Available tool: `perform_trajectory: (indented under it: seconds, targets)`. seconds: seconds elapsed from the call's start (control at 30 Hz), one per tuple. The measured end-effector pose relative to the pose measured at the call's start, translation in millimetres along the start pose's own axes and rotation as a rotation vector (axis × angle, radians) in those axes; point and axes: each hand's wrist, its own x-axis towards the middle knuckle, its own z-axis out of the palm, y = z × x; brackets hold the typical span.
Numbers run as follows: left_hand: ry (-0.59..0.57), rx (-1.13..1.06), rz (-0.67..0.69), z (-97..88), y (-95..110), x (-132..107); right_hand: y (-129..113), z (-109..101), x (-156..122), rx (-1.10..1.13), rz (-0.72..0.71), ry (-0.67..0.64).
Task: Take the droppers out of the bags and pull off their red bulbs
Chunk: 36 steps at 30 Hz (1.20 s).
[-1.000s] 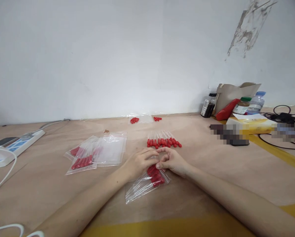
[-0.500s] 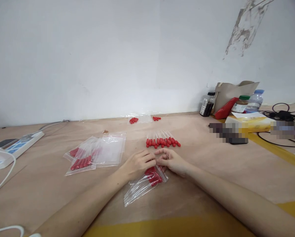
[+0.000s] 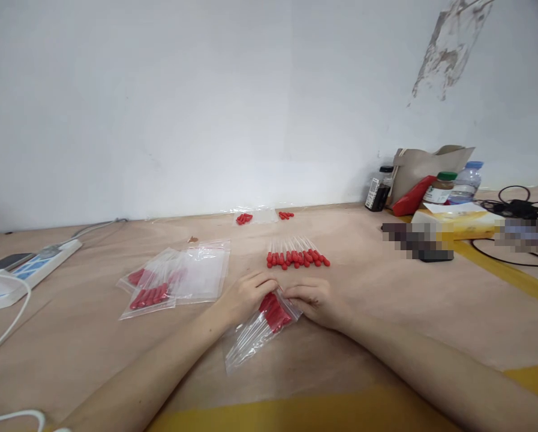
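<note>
Since the earlier frame, the red-filled end of the clear bag (image 3: pixel 253 339) has shifted slightly forward. Left hand (image 3: pixel 249 295) and right hand (image 3: pixel 319 301), fingers narrowed, grip its edge, nearer the wearer than the loose red-tipped sticks (image 3: pixel 297 258).

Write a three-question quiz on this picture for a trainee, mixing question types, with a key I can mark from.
1. True or false: the left hand and the right hand both have their fingers at the same clear bag.
2. Multiple choice: where does the loose row of red-tipped sticks lie?
A) between the hands and the camera
B) beyond the hands, as seen from the camera
C) to the left of the power strip
3. Fill in the blank: the jar standing by the blue-capped bottle has a ____ lid.

Key: 1 true; 2 B; 3 green.
</note>
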Motion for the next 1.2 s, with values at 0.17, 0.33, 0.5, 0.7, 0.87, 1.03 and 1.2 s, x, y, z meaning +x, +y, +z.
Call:
perform_trajectory:
  seconds: [0.17, 0.33, 0.5, 0.7, 0.87, 1.03, 1.2]
  targets:
    - [0.03, -0.072, 0.075, 4.1, -1, -1, 2, -1, -1, -0.203, -0.128, 0.012]
    - [-0.057, 0.064, 0.183, 3.1, 1, 2, -4, -5, 1, -0.401, -0.201, -0.051]
    - [-0.159, 0.181, 0.328, -6.3, 8, 10, -10, -9, 7, -0.572, -0.327, -0.12]
    - [-0.172, 0.156, 0.377, -3.5, 10, 11, -13, -14, 12, -0.602, -0.394, -0.256]
    - [-0.11, 0.087, 0.336, -4.5, 10, 6, -12, -15, 8, -0.462, -0.307, -0.234]
    - [0.031, 0.061, 0.223, -4.2, 10, 1, -4, -11, 2, -0.203, -0.179, -0.042]
    - [0.02, 0.04, 0.22, -3.4, 11, 0, 0, -8, 2, -0.238, -0.218, 0.014]
